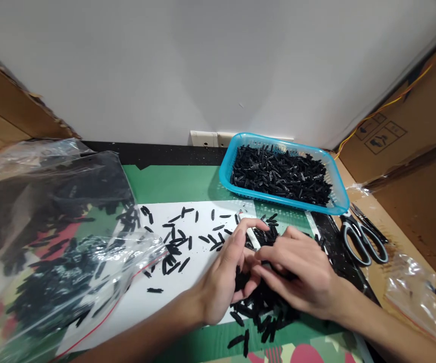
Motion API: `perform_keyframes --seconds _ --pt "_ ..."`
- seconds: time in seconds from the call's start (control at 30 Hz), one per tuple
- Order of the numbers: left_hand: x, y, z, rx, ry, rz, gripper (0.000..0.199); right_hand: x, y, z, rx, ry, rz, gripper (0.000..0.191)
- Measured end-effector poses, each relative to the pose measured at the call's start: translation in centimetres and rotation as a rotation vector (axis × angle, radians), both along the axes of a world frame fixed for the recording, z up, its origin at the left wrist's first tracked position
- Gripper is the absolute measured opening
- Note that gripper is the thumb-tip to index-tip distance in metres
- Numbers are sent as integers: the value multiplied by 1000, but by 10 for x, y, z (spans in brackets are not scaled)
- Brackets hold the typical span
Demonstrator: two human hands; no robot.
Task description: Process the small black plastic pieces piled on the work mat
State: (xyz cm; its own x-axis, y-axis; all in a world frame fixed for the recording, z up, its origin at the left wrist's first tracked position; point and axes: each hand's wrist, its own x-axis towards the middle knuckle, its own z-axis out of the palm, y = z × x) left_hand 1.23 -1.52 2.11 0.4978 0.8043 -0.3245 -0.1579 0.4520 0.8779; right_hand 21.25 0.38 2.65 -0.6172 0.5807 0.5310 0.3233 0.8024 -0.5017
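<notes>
My left hand (227, 269) and my right hand (303, 267) meet fingertip to fingertip above a heap of small black strips (265, 307). The left thumb and index finger arch up while its other fingers curl inward. On the right, thumb and index finger are pinched together against the left fingers. Whatever sits between the fingertips is hidden or too small to make out. Loose black strips (172, 249) lie scattered on a white sheet (146, 315) left of my hands.
Behind my hands stands a blue plastic basket (284, 199) full of black strips. At the left is a large clear zip bag (127, 282) holding more strips. Scissors (362, 239) and a small clear bag (411, 292) lie at the right, near a cardboard box (418, 176).
</notes>
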Motion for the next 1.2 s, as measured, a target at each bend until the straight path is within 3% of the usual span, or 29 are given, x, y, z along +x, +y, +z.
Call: perform_keyframes --seconds 0.17,0.4,0.5,0.6,0.7,0.83,0.93,1.07,1.2 --pt "2 -9 5 -46 97 72 76 -9 -7 -7 -153 5 88 15" --pt "6 -10 -3 22 77 54 79 -12 -8 -8 -179 -13 64 15" --pt "7 -8 -8 50 16 81 67 -6 -5 -5 -223 26 -11 12" --pt "6 -6 -10 65 -47 81 51 1 -1 2 -271 126 -178 9" --pt "5 -5 -9 57 -82 48 42 6 2 7 -402 232 -278 5" --pt "5 -3 -8 68 -118 46 37 6 6 10 -628 280 -284 13" --pt "5 -2 -9 84 -103 39 38 4 9 10 -711 295 -255 16" --pt "5 -2 -10 81 -88 36 41 4 9 10 -718 296 -222 14" --pt "5 -1 -9 46 -105 51 42 6 8 6 -586 247 -219 8"
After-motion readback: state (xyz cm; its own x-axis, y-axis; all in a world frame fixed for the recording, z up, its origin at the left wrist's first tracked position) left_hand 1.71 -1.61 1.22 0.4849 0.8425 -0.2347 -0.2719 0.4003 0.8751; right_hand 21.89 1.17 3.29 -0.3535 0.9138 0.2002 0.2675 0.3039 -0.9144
